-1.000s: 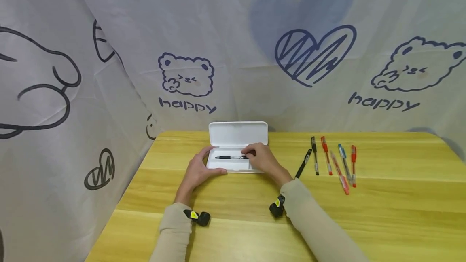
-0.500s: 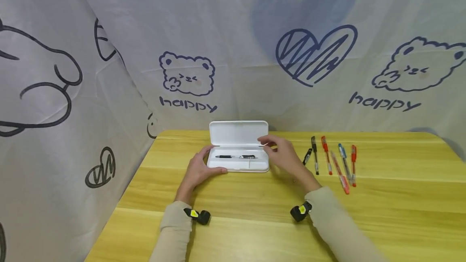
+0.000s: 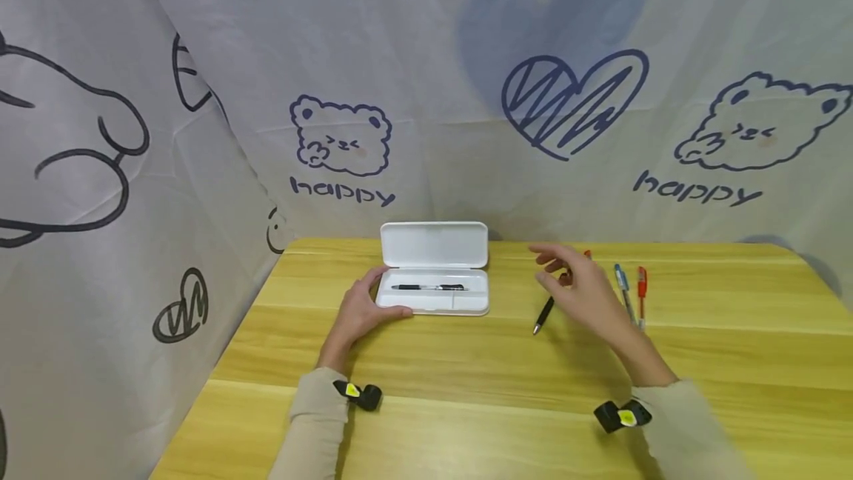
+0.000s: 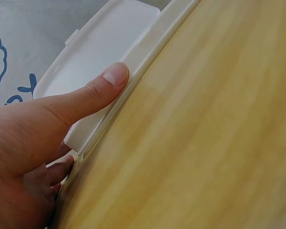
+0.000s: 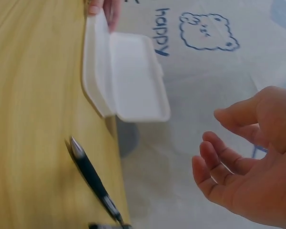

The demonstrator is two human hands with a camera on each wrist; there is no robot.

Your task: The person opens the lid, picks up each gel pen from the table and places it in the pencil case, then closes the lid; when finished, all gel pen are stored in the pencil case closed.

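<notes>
A white pencil case (image 3: 435, 245) stands with its lid raised near the table's back edge. Inside its long compartment lies a black-and-clear pen (image 3: 426, 287). My left hand (image 3: 358, 313) grips the case's left end, thumb on the front edge, as the left wrist view also shows with the thumb (image 4: 97, 90) on the rim. My right hand (image 3: 586, 295) is held above the loose pens with nothing in it, its fingers loosely bent and thumb apart. Just left of it lies a black pen (image 3: 545, 315) with a silver tip; the hand partly covers that pen and hides others behind it.
Right of my right hand lie a blue-capped pen (image 3: 623, 287) and a red-capped pen (image 3: 642, 284). A red cap (image 3: 587, 253) peeks out behind the hand. A printed cloth (image 3: 433, 132) hangs behind the wooden table (image 3: 466, 406).
My right hand has let go of the pen in the case, drawn back past the case's right end, and moved right over the loose pens. The left hand has stayed on the case.
</notes>
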